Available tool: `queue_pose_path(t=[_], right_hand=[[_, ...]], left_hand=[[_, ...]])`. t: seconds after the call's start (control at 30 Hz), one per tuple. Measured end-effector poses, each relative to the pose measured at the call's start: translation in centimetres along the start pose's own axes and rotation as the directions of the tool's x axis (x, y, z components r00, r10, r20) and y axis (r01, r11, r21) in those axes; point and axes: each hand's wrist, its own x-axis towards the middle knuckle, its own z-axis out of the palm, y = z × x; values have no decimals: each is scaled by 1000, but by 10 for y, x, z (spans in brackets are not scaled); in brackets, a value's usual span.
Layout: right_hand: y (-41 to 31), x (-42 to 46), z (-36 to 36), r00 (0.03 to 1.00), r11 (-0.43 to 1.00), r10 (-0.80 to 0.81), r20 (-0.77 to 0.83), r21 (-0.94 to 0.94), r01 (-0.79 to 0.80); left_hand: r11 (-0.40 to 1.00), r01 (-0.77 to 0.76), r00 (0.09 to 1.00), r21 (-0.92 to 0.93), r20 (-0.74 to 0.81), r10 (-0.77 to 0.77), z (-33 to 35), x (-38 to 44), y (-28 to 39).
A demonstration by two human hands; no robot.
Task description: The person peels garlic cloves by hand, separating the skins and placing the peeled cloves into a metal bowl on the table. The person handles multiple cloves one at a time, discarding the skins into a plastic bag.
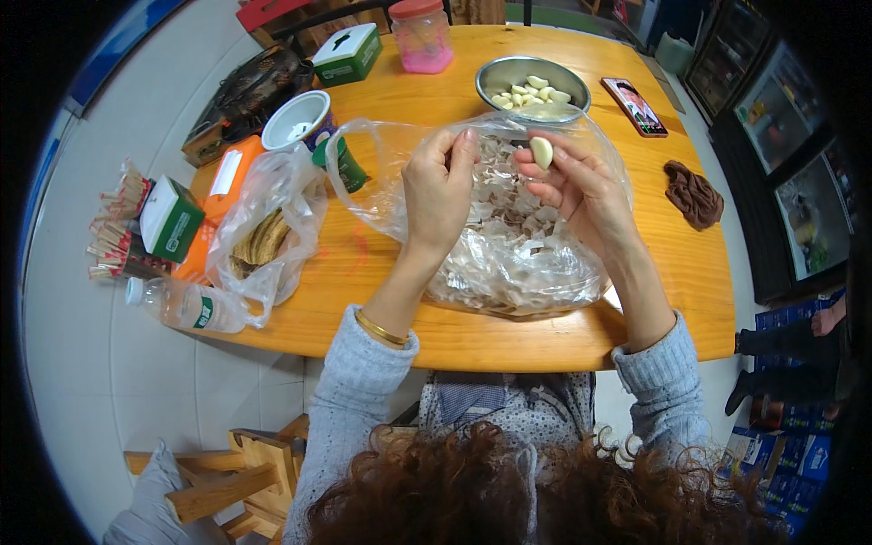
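Observation:
A peeled garlic clove (pixel 542 152) is pinched between the fingertips and thumb of my right hand (pixel 586 184), above an open clear plastic bag (pixel 518 279). Papery garlic skins (pixel 507 197) fill the bag. My left hand (pixel 441 184) is over the bag's left side, its fingers curled and the thumb pressed against them; whether something small is inside cannot be seen. Just beyond the bag stands a steel bowl (pixel 487 78) holding several peeled garlic cloves (pixel 535 92).
On the wooden table (pixel 368 293) are a phone (pixel 633 107), a brown cloth (pixel 693 195), a jar (pixel 422 41), a plastic bottle (pixel 184 305), a plastic bag (pixel 293 231), tissue boxes (pixel 349 54) and chopsticks. Another person stands at the far right; a wooden stool (pixel 262 470) is lower left.

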Motion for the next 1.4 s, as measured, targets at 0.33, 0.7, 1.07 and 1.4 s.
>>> queue_pose_path(t=[0.33,0.7,1.07,1.4], right_hand=[[-75,60,-15,774,18,-576,264,-942,334],[-5,-10,-4,892,-79,240,384,-908,412],[-33,-17,-10,967,-363,254,32,-923,126],[22,19,12,847,-256,27,530,-816,519]], left_hand=[[972,79,997,-223,27,-75,-7,6,4],[814,-349,842,464,537,54,-28,-4,-22],[449,-333,889,829,435,-142,-44,-2,0],[583,-511,825,631,550,129,-13,4,-35]])
